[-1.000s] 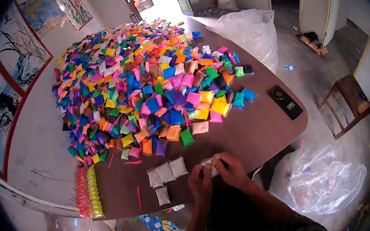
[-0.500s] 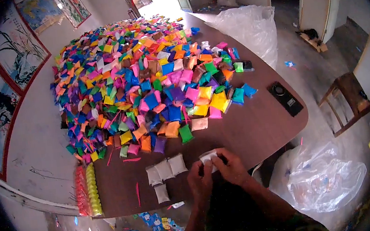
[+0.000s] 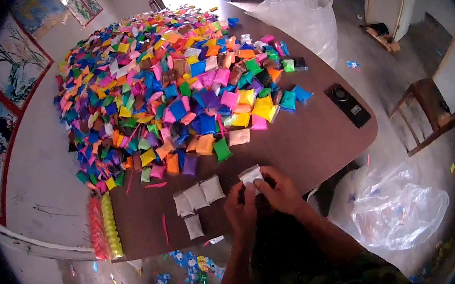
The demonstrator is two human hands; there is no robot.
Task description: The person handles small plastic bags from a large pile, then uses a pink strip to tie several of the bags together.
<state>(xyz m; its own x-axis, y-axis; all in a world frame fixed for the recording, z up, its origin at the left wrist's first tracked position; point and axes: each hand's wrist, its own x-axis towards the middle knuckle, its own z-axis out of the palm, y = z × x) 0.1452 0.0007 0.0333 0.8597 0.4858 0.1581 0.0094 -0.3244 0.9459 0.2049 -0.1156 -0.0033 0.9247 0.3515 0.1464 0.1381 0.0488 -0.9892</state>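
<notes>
A small white packet [image 3: 250,174] is held between my two hands above the near edge of the brown table [image 3: 289,152]. My left hand [image 3: 240,207] pinches its left side, and my right hand [image 3: 281,190] grips the right side, both thumbs on its face. Just left of my hands lie several white packets in a row [image 3: 197,195], with one more white packet [image 3: 194,227] below them. Beyond is a large heap of small colourful packets [image 3: 167,93].
Red and yellow packaged strips [image 3: 104,227] lie at the table's left corner. A black scale-like device [image 3: 350,106] rests at the right. Clear plastic bags [image 3: 400,207] and a wooden chair [image 3: 427,112] stand beyond the right edge. Scraps litter the floor.
The view has tilted slightly, so the table and heap appear higher in the frame. Both hands still hold the white packet, which now shows more of its face above the thumbs.
</notes>
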